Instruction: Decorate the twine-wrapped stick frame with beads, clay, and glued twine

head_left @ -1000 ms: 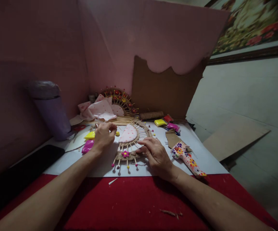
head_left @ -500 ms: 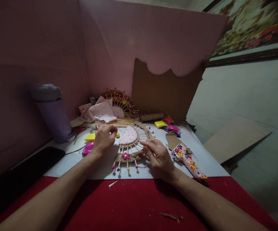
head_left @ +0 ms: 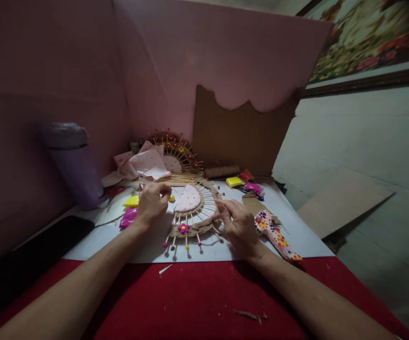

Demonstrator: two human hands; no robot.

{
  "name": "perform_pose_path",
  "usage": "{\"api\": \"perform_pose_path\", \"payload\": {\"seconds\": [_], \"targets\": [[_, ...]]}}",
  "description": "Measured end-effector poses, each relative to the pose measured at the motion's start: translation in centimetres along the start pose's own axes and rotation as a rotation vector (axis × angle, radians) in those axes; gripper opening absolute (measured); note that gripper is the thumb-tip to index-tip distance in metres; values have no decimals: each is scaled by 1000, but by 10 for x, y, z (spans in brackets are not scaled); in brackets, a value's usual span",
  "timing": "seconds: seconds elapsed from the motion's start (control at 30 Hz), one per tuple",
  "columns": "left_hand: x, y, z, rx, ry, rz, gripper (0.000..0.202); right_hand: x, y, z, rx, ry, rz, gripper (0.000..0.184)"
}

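A half-round fan craft point(head_left: 189, 198) of thin sticks lies on the white sheet, with dotted fabric at its middle and a brown twine band. A pink clay flower point(head_left: 183, 228) sits on the band's near end, and clay balls tip the sticks. My right hand point(head_left: 239, 225) is over the band's right side, thumb and fingers pinched together; what they hold, if anything, is too small to make out. Left of the fan, my left hand point(head_left: 154, 202) hovers with its fingertips pinched, their content hidden. Near its fingers is a small yellow clay piece point(head_left: 172, 199).
Yellow point(head_left: 131, 202) and magenta clay packs point(head_left: 128, 218) lie left of my left hand. Behind are a finished fan point(head_left: 186, 148), a twine roll point(head_left: 222, 171) and cardboard point(head_left: 240, 137). A purple tumbler point(head_left: 73, 170) stands left; a flower-patterned object point(head_left: 278, 238) lies right.
My right hand has shifted up and slightly right along the band, uncovering more of its lower right part. My left hand stays nearly in place. The view has shifted slightly.
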State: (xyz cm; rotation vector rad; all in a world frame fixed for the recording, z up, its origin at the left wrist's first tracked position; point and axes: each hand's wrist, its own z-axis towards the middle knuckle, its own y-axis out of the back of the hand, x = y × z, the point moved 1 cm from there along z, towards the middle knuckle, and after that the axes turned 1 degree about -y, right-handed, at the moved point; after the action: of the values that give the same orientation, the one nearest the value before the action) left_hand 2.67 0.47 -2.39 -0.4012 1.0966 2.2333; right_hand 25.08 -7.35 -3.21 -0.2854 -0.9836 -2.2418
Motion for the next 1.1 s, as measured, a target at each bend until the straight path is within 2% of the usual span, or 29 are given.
{"api": "perform_pose_path", "payload": {"seconds": [0.2, 0.47, 0.67, 0.8, 0.97, 1.1], "targets": [[-1, -1, -1, 6, 6, -9, 13, -3, -5, 0, 95, 39, -101, 30], [-5, 1, -2, 11, 5, -8, 15, 0, 0, -2, -16, 57, 6, 28], [-3, 0, -2, 19, 3, -18, 14, 3, -4, -3, 71, 130, -42, 33], [-4, 0, -2, 17, 6, -23, 14, 2, -4, -3, 71, 111, -21, 34], [-5, 2, -3, 23, 22, -42, 15, -2, 2, -1, -64, 5, 83, 31], [-6, 3, -2, 40, 22, -55, 14, -8, 2, 1, -100, -78, -6, 31]]}}
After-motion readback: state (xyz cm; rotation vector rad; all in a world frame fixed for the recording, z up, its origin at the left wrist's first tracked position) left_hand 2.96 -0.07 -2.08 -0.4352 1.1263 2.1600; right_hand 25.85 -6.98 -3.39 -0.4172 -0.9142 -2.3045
